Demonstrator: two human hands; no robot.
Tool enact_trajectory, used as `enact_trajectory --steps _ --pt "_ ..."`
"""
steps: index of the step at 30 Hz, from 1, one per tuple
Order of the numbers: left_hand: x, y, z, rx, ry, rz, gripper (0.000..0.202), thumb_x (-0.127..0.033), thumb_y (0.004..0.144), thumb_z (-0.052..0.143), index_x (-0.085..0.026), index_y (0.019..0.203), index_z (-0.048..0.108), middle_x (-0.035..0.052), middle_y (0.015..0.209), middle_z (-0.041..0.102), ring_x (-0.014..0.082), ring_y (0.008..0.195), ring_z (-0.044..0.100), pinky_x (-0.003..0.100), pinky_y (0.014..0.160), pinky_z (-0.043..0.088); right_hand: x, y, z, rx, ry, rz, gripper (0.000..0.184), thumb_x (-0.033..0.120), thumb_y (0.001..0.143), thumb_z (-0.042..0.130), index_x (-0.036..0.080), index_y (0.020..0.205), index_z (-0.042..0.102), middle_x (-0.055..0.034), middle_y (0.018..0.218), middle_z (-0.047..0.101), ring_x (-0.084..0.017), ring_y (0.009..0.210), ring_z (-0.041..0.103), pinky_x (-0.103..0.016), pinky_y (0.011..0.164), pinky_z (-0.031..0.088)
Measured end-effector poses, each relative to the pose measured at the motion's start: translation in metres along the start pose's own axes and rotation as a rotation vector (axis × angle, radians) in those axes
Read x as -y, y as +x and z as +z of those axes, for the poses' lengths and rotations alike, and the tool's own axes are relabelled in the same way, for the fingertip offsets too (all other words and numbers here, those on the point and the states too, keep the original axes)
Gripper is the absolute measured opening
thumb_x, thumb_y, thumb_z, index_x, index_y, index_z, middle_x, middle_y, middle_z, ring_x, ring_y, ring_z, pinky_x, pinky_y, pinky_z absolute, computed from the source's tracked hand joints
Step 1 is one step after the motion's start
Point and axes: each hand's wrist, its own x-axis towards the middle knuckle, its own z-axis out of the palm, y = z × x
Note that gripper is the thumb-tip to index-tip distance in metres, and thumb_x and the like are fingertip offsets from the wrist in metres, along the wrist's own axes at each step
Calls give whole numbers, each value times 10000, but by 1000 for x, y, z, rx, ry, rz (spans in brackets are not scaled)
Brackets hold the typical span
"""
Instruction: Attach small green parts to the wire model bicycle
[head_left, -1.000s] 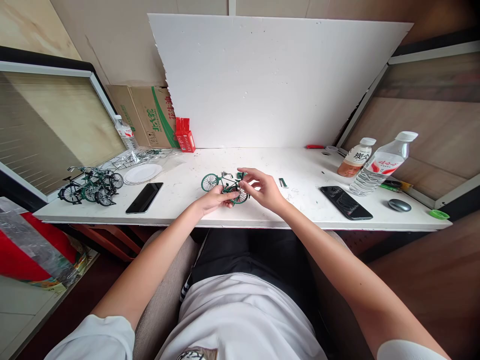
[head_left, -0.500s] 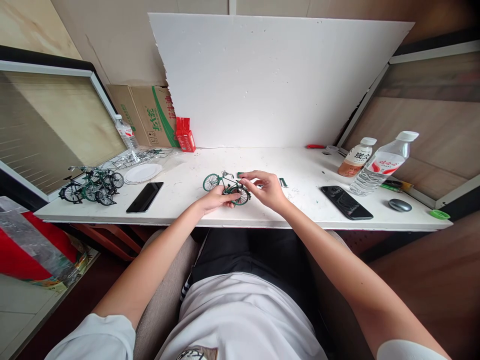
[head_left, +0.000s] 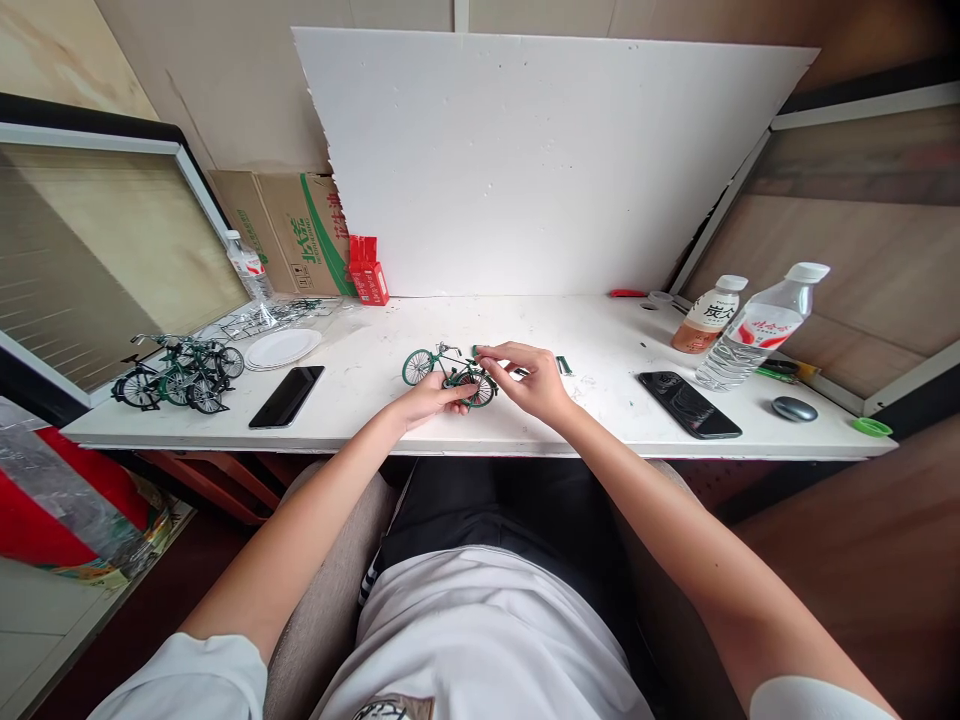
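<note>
A small green model bicycle (head_left: 442, 369) stands on the white table (head_left: 375, 415) in front of me. My left hand (head_left: 431, 398) pinches its frame from below, near the rear wheel. My right hand (head_left: 529, 379) is curled over the rear end of the bicycle, its fingertips pinched on a small green part at the back. A small dark green piece (head_left: 564, 365) lies on the table just right of my right hand.
Several finished green model bicycles (head_left: 176, 370) stand at the table's left end beside a white plate (head_left: 283, 348) and a black phone (head_left: 286, 396). A second phone (head_left: 688, 404), two bottles (head_left: 739, 322), a mouse (head_left: 794, 408) and a green cap (head_left: 871, 427) lie right. Cardboard box (head_left: 289, 235) and red box (head_left: 369, 270) behind.
My right hand's fingers, spread above the bicycle's rear a second ago, have closed down onto it. The left hand and the bicycle have stayed nearly still.
</note>
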Motion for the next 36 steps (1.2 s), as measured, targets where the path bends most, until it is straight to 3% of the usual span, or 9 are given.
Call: enact_trajectory --steps 5,10,15,20,24,31,36 --pt "0 -1 2 -17 -45 20 449 -370 783 939 -141 1099 718 94 1059 748 166 852 677 346 823 557 -5 0 -1 -1 19 67 308 516 999 736 237 1050 856 -71 1037 843 -227 913 798 -335 727 667" --pt "-1 -2 3 -63 3 14 438 -415 796 929 -131 1041 703 82 972 746 150 788 673 326 795 550 -9 -1 -4 0 53 141 376 587 933 794 214 900 821 -80 935 837 -241 847 797 -362 726 664" --pt "-6 -6 11 -153 81 43 378 -412 835 895 -142 988 680 60 890 740 152 740 688 331 783 571 -19 -5 -2 12 34 150 409 620 934 779 214 889 799 -77 904 829 -240 813 788 -372 731 662" --pt "-5 -3 19 -291 193 63 318 -375 905 832 -165 1039 635 41 776 742 166 673 708 329 741 588 -40 -9 -3 0 -124 53 384 592 1001 708 225 1003 820 -77 949 830 -239 831 780 -366 765 642" --pt "-3 0 20 -374 224 45 288 -322 950 781 -177 1112 592 23 714 735 177 662 732 318 730 591 -50 -12 -9 80 -246 -37 332 509 1068 640 231 1061 821 -78 979 825 -224 802 760 -357 757 604" --pt "5 4 17 -353 187 101 359 -312 918 816 -190 1111 539 -13 693 703 170 629 717 322 718 574 -54 -17 -10 217 -457 -122 329 405 1135 524 221 1139 796 -106 1040 813 -239 871 754 -350 768 547" --pt "12 9 13 -322 181 125 433 -350 900 836 -199 1132 503 -26 693 686 167 625 707 316 699 554 -50 -19 -8 262 -618 -167 384 411 1161 456 203 1075 766 -90 909 776 -214 768 689 -327 673 438"
